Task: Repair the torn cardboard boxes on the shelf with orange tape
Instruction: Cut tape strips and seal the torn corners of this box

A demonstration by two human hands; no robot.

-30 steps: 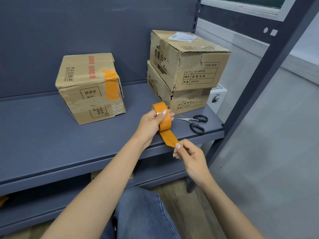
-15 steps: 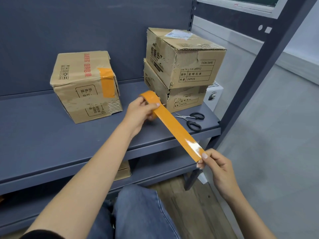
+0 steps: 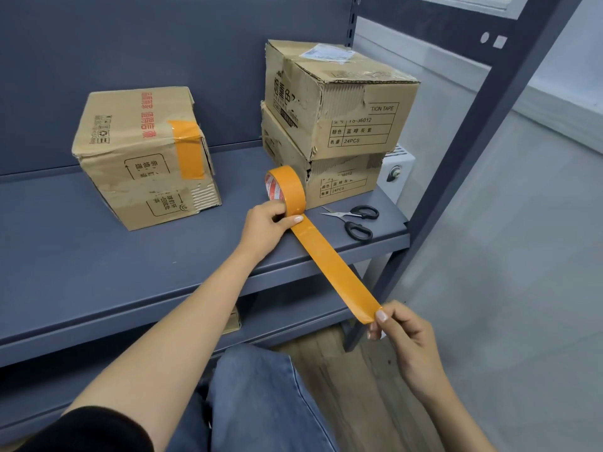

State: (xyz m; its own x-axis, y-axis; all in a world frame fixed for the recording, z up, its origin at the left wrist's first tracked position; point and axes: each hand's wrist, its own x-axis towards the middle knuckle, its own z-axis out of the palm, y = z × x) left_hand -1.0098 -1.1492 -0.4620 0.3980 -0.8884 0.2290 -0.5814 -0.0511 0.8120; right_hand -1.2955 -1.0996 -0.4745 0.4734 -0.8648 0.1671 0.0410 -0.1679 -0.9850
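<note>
Left hand: the left hand [image 3: 266, 223] grips the roll of orange tape [image 3: 287, 190]; the fingers are curled round the lower part of the roll and the thumb lies on the tape where the strip leaves it.
Right hand: the right hand [image 3: 403, 334] pinches the free end of the tape strip [image 3: 336, 265] between thumb and fingers, lower and to the right of the left hand, in front of the shelf edge.
Tape strip: it runs straight and tight from the roll down to the right hand, and it passes over the front edge of the shelf [image 3: 98, 256].
Roll: it stands on its edge just above the left hand, in front of the corner of the lower stacked box [image 3: 342, 181]; whether it touches the box I cannot tell.
Stacked boxes: behind and to the right of the left hand; the upper stacked box [image 3: 339, 99] sits on the lower one. Both have torn paper on the front face, with the ribbed layer open.
Single box [image 3: 143, 154]: behind and to the left of the left hand, well apart from it. It has a piece of orange tape over its top right edge.
Scissors [image 3: 355, 218]: black handles, lying flat on the shelf to the right of the left hand, just beside the strip and in front of the lower stacked box.
Person: a bare left forearm with a dark sleeve near the bottom edge, and a knee in blue jeans between the two arms.
</note>
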